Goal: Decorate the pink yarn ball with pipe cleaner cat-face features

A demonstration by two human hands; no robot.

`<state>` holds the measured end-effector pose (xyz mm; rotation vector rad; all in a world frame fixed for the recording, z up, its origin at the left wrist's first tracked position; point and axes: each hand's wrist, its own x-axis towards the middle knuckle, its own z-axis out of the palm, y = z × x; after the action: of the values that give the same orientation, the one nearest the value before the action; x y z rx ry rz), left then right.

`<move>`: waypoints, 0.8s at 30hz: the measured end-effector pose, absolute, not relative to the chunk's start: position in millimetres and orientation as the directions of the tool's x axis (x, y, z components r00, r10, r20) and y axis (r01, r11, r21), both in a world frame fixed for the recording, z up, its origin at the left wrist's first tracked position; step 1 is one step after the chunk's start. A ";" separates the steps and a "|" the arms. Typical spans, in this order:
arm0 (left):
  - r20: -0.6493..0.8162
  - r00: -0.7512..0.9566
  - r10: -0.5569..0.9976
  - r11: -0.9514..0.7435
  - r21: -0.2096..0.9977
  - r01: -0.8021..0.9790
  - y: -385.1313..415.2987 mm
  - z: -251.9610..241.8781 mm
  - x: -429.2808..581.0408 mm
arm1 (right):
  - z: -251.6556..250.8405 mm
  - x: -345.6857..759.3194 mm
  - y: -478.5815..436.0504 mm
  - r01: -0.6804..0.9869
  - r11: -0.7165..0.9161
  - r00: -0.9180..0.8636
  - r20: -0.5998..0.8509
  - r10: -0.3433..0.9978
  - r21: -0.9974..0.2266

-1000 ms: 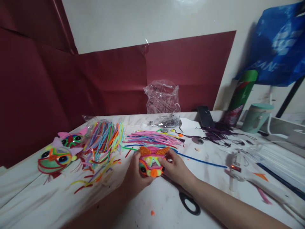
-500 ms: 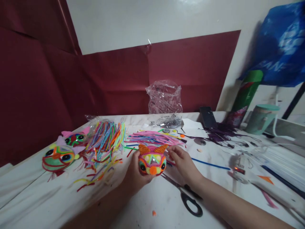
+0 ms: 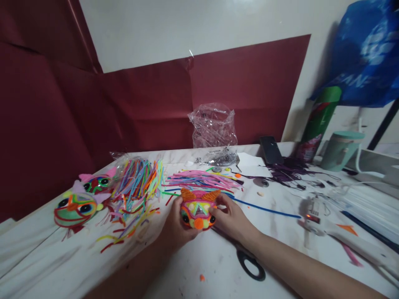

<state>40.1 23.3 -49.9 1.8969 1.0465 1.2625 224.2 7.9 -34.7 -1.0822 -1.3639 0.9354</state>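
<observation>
A small ball-shaped animal face (image 3: 197, 211) made of pink, orange and yellow pipe cleaners, with two orange ears and an orange nose, sits just above the white table (image 3: 218, 265). My left hand (image 3: 174, 226) cups it from the left and below. My right hand (image 3: 229, 219) grips its right side with thumb and fingers. Both hands are closed round it.
Two finished faces (image 3: 76, 207) lie at the left beside a heap of coloured pipe cleaners (image 3: 137, 182). Pink pipe cleaners (image 3: 199, 180) lie behind the hands. Black-handled scissors (image 3: 249, 265) lie under my right forearm. A glue gun (image 3: 311, 216), a phone (image 3: 270, 150), a clear bag (image 3: 213, 126) and a teal cup (image 3: 339, 151) stand further off.
My right hand, which had come off the face half a second ago, has returned to grip its right side. The face sits slightly lower.
</observation>
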 end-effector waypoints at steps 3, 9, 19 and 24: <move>0.446 0.249 0.860 -0.508 0.801 0.319 21.6 -49.1 39.3 | -33.0 223.6 5.9 0.087 0.274 0.005 0.276 0.961 -0.958; 0.507 0.286 0.813 -0.582 0.730 0.358 17.8 -44.9 41.1 | -32.3 224.0 5.1 0.128 0.275 0.037 0.281 0.959 -0.953; 0.601 0.280 0.749 -0.654 0.601 0.459 21.9 -56.7 43.5 | -34.5 225.2 6.2 0.249 0.273 0.051 0.294 0.954 -0.929; 0.608 0.293 0.737 -0.669 0.599 0.439 22.9 -56.3 44.1 | -32.9 226.6 9.1 0.178 0.247 0.030 0.256 0.966 -0.953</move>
<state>44.1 22.9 -56.3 2.2493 1.0659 1.3207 226.6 9.1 -32.9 -1.1632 -1.4042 0.8933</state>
